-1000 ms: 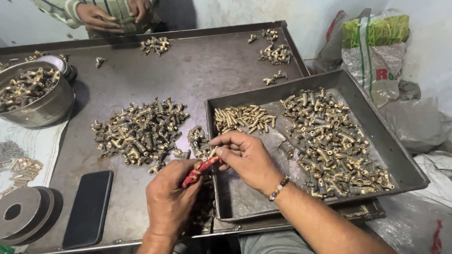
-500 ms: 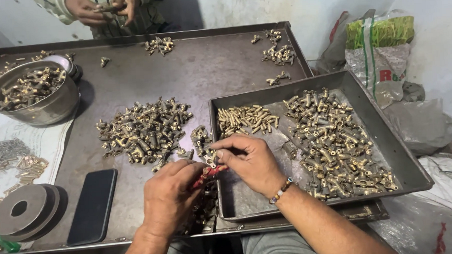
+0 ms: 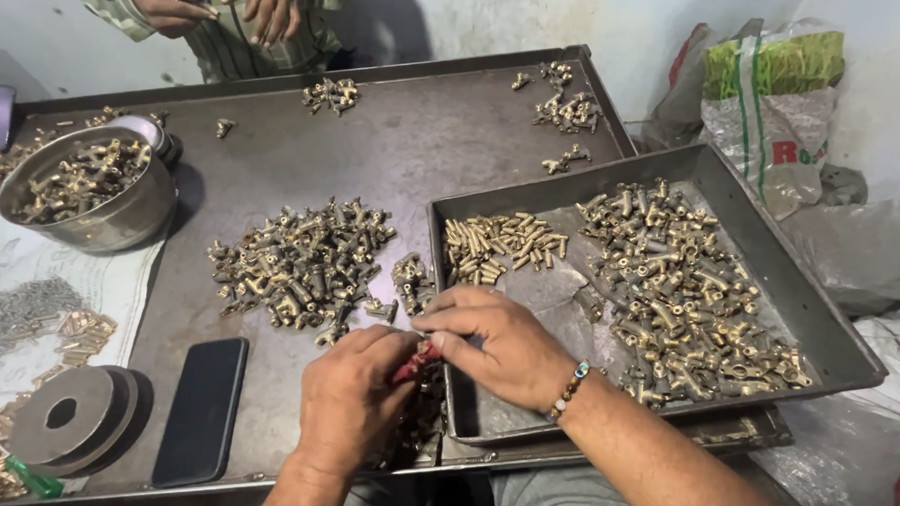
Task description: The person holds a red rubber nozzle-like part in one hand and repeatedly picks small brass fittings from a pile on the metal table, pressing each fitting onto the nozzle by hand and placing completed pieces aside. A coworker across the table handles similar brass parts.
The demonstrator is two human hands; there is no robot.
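The left hand [image 3: 350, 401] and right hand [image 3: 503, 346] meet at the bench's [image 3: 367, 166] near edge, both pinching 1 small red tool [image 3: 414, 364] by the tray's [image 3: 822, 340] corner. Beyond lie a phone [image 3: 201, 411], a heap of brass fittings [image 3: 301, 263], a steel bowl [image 3: 120, 220] and another person's hands [image 3: 217, 10].

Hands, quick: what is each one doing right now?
Left hand: fingers curled around a small red tool.
Right hand: fingertips pinched at the tool's tip; what they hold cannot be told.
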